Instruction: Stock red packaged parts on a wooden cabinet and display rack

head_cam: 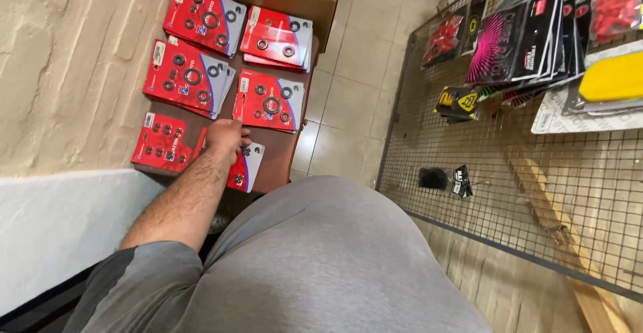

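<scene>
A wire grid rack (536,172) fills the right half of the frame, with packaged goods hung along its top right. At upper left, a brown table (284,155) holds stacks of red seal packs. At left centre, the left hand (224,139) reaches down, fingers curled on the lowest red pack (246,165); whether they grip it cannot be told.

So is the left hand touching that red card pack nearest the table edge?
Touching. The head view shows the left hand lying flat on the red card pack, covering its upper part.
</scene>
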